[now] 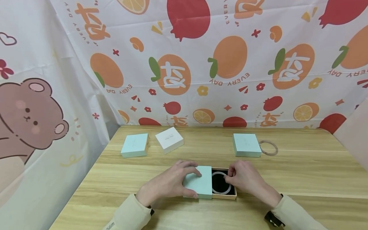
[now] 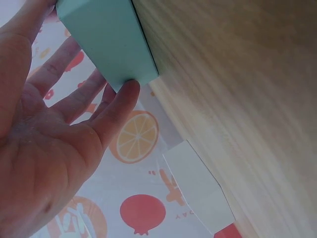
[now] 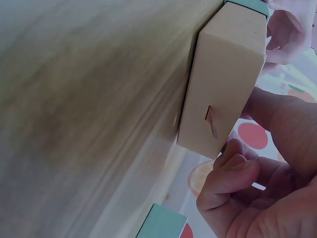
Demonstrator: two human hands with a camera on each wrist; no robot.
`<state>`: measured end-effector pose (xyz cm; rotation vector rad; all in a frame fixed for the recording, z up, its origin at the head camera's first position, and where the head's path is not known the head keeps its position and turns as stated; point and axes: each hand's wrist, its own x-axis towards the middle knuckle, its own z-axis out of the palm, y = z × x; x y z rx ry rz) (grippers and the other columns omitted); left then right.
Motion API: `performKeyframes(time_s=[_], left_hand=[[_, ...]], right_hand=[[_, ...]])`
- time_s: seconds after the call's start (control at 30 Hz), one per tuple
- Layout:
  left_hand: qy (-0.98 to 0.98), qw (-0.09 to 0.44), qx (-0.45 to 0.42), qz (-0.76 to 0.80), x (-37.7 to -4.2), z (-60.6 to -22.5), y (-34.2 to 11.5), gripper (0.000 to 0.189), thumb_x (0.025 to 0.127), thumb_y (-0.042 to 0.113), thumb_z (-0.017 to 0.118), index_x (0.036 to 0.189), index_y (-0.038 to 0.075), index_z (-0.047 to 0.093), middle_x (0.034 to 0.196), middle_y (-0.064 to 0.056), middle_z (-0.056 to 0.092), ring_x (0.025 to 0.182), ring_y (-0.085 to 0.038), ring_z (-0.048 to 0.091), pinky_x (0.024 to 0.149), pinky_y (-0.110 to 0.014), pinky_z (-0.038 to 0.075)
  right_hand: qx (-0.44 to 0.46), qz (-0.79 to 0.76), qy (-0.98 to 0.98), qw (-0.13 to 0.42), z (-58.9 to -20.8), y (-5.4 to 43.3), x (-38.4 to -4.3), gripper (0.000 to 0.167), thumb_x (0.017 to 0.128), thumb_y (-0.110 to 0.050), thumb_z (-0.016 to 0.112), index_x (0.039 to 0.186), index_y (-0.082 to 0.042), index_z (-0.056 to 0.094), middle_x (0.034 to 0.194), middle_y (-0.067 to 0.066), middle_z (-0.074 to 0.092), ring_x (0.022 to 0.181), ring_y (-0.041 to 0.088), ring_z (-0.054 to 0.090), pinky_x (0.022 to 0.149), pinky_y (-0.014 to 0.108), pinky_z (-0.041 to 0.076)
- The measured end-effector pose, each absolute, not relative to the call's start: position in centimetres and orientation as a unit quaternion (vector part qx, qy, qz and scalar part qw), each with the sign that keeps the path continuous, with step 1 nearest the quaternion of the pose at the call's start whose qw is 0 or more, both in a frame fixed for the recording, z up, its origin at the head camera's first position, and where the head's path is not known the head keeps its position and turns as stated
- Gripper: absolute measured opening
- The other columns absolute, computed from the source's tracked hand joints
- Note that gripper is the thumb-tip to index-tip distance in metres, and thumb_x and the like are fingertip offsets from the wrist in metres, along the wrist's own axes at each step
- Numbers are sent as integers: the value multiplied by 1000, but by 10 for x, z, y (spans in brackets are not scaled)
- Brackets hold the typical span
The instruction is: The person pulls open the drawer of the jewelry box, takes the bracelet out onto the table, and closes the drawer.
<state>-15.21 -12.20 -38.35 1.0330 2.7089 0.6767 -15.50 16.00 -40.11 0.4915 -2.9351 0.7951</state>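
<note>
A mint-green drawer box (image 1: 201,180) lies near the front middle of the table, its inner tray (image 1: 224,197) pulled out to the right. On the tray's black lining lies a pale bangle (image 1: 220,193), partly under the cover. My left hand (image 1: 172,182) grips the mint cover, thumb at the front and a finger on top; the left wrist view shows a fingertip against the box's end (image 2: 119,54). My right hand (image 1: 247,179) pinches the bangle's right side with thumb and curled fingers. From the right wrist, the tray's side with its small ribbon tab (image 3: 213,124) shows, hiding the bangle.
Behind stand another mint box (image 1: 134,145) at left, a white box (image 1: 169,139) beside it, and a third mint box (image 1: 246,145) at right. A second bangle (image 1: 270,153) lies against that box. A fruit-print curtain (image 1: 195,83) hangs along the table's back edge.
</note>
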Motion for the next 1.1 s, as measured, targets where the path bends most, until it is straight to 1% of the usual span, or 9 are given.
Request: performKeyframes(time_s=[0.23,0.43,0.6,0.7,0.87,0.93,1.1], left_hand=[[907,82,346,225,-153,-384,-122,50,79,44,87,121,25,69,149,-7,56,133,-28,50,106,-47,48],[907,83,345,225,-153,-384,-122,50,79,44,87,121,24,69,149,-6,56,134,-28,50,107,-47,48],[908,83,345,225,-152,-384,-122,50,79,43,88,121,24,69,149,-6,56,133,-27,50,106,-46,48],[907,83,345,227,-152,-384,-123,50,79,42,88,121,24,69,148,-6,56,133,-27,50,106,-45,48],[906,82,346,229,-152,-384,-123,49,79,42,88,121,24,69,148,-6,56,133,-27,50,106,-46,48],[906,82,346,228,-152,-384,-123,49,79,42,88,121,24,70,148,-6,56,134,-27,50,107,-46,48],[906,82,347,228,-152,-384,-122,49,79,43,88,121,24,69,148,-7,56,133,-27,50,107,-46,48]], right_hand=[[136,270,-953,16,-400,158,-155,24,73,-14,77,57,-19,60,56,-11,53,56,6,46,53,21,36],[124,272,-954,22,-400,158,-155,22,73,-14,75,59,-18,58,57,-10,54,54,6,46,52,21,35],[110,271,-956,26,-398,158,-152,22,73,-13,76,60,-18,59,58,-9,54,53,6,45,50,21,33],[106,266,-957,37,-395,158,-150,19,73,-12,75,62,-17,60,60,-7,56,53,7,46,49,21,34],[104,249,-960,73,-391,160,-148,14,72,-9,71,64,-15,61,67,-3,58,57,9,47,50,23,38],[106,243,-961,83,-391,161,-148,15,72,-9,71,64,-15,60,67,-4,58,58,9,48,50,23,38],[117,238,-959,95,-393,163,-150,19,72,-8,72,62,-16,58,61,-7,57,57,7,47,51,22,38]])
